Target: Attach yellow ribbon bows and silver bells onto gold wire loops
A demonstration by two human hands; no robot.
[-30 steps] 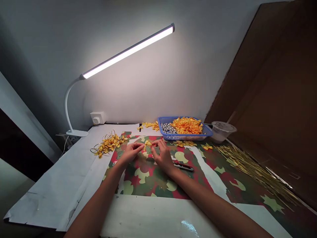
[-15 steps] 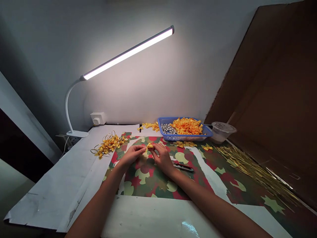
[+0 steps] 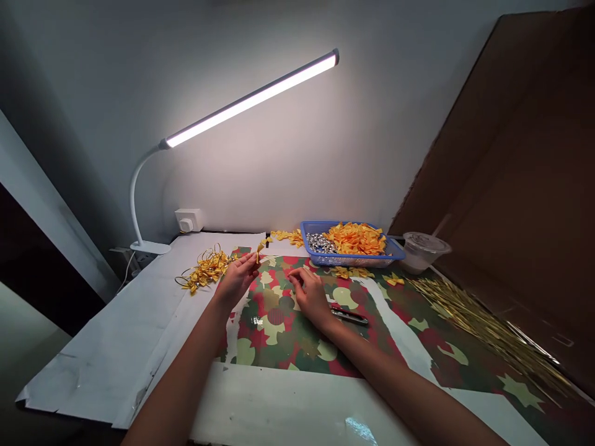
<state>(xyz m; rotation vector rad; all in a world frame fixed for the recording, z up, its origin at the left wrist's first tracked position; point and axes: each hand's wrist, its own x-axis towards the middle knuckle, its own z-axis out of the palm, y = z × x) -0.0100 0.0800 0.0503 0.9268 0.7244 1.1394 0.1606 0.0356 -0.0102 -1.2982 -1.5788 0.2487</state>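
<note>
My left hand (image 3: 238, 279) is closed, its fingertips pinching a small yellow ribbon bow (image 3: 260, 249) raised above the patterned paper (image 3: 279, 347). Apart from it, to the right, my right hand (image 3: 310, 294) has curled fingers, with thumb and forefinger nearly together; whatever may be between them is too small to make out. Just beside that wrist lies a box cutter (image 3: 349, 316). To the left of my left hand is a pile of yellow bows with golden ties (image 3: 204, 272).
A blue basket (image 3: 400, 253) at the back holds orange-yellow bows (image 3: 356, 238) and silvery beads or bells (image 3: 320, 243). To its right are a clear lidded tub (image 3: 423, 251) and a bundle of golden strips (image 3: 478, 322). A lit lamp (image 3: 251, 102) hangs overhead; cardboard (image 3: 511, 155) stands at right.
Both hands were together at the yellow bow. My left hand has moved up and left with it, and my right hand has let go. The view has shifted slightly.
</note>
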